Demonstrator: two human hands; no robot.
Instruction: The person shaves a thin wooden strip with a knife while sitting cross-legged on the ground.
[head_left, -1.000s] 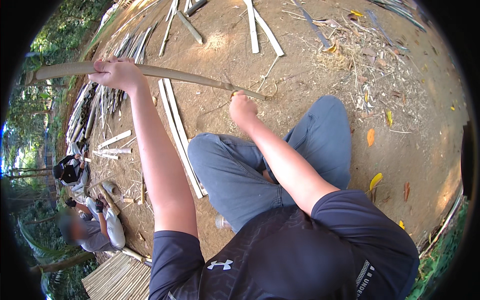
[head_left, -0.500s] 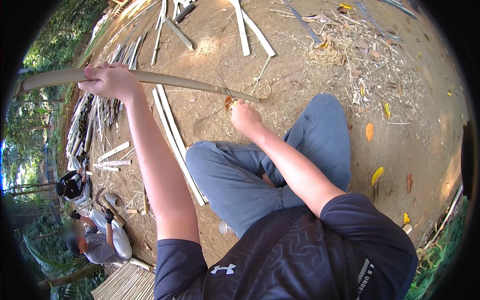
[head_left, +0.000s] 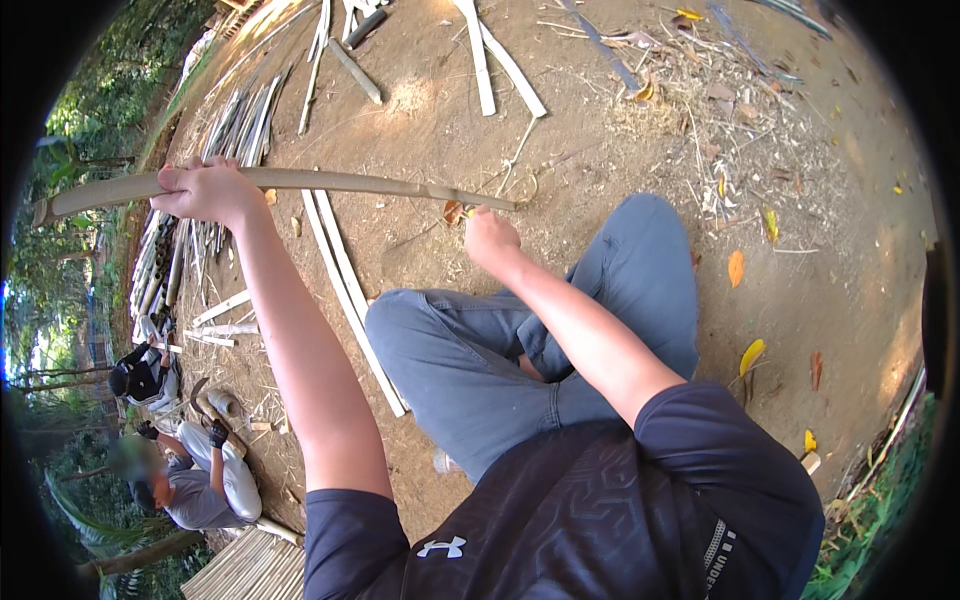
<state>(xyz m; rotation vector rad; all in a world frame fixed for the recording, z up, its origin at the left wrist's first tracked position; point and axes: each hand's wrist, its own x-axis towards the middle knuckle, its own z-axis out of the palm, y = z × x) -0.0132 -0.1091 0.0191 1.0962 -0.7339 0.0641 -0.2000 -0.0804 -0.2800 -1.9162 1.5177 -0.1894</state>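
Site: an outdoor work yard at the edge of woodland. You sit directly on bare brown earth (head_left: 850, 300), patchily sunlit. Trees (head_left: 110, 90) line the left side; low greenery (head_left: 870, 545) borders the near right. Evidence of work: a heap of long poles and split strips (head_left: 235, 120) at far left, dry shavings and debris (head_left: 660, 115) at far right, a slatted panel (head_left: 245, 570) at near left. Two other people (head_left: 205, 485) sit on your left.
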